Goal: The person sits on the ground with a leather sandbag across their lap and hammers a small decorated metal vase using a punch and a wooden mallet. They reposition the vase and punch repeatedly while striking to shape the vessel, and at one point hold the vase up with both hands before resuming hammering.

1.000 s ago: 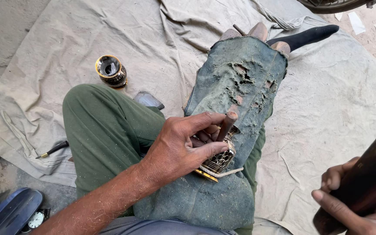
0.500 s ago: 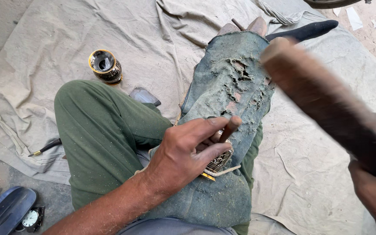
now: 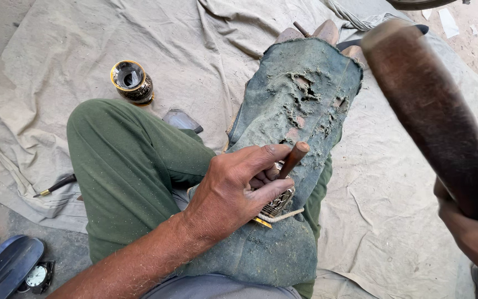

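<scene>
Spread over the ground, a pale canvas sheet [image 3: 394, 221] carries everything. On the person's green-trousered leg [image 3: 123, 160] lies a worn blue-green cloth pad [image 3: 300, 105]. The right hand [image 3: 471, 232] is wrapped around a thick wooden mallet [image 3: 427, 111], raised at the sheet's right edge. The left hand [image 3: 233, 194] pinches a slim punch [image 3: 291, 160] upright on a small ornamented metal piece [image 3: 278, 204] on the pad. A clean strike probably needs the punch steady and hit squarely. A gold-rimmed dark cup [image 3: 131, 82] stands near the sheet's far left.
</scene>
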The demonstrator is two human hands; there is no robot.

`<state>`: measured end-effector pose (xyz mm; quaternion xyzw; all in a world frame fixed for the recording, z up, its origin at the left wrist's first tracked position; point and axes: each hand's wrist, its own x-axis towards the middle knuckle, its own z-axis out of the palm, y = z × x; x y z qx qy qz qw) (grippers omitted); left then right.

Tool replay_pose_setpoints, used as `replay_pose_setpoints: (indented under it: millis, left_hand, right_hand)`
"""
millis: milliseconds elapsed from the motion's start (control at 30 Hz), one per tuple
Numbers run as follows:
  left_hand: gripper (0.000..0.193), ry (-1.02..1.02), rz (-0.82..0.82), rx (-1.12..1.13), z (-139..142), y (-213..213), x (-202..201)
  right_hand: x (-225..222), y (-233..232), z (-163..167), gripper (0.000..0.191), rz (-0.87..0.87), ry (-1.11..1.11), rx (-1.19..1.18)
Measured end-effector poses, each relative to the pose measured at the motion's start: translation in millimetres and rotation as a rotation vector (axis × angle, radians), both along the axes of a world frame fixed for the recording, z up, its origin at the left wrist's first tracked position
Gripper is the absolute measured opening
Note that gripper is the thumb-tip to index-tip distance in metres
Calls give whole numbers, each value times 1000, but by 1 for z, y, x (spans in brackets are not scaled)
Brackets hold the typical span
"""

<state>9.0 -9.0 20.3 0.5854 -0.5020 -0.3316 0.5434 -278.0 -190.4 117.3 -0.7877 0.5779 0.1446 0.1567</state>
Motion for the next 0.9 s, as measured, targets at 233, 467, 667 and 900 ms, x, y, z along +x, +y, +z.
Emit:
replay_pose_setpoints:
  millis: [233, 467, 667, 900]
  left_hand:
    - [49, -16, 20, 3, -2, -2, -1]
    - [51, 80, 20, 77, -3, -1, -2]
    - [53, 4, 39, 44, -5, 0, -2]
    - [52, 22, 34, 41, -4, -1, -2]
  right_hand:
    - [13, 5, 14, 51, 159, 41, -203]
    - [35, 11, 25, 48, 238, -77, -178]
    - [-3, -14, -2, 50, 141, -186, -238]
    - [-47, -23, -23, 40, 238, -105, -226]
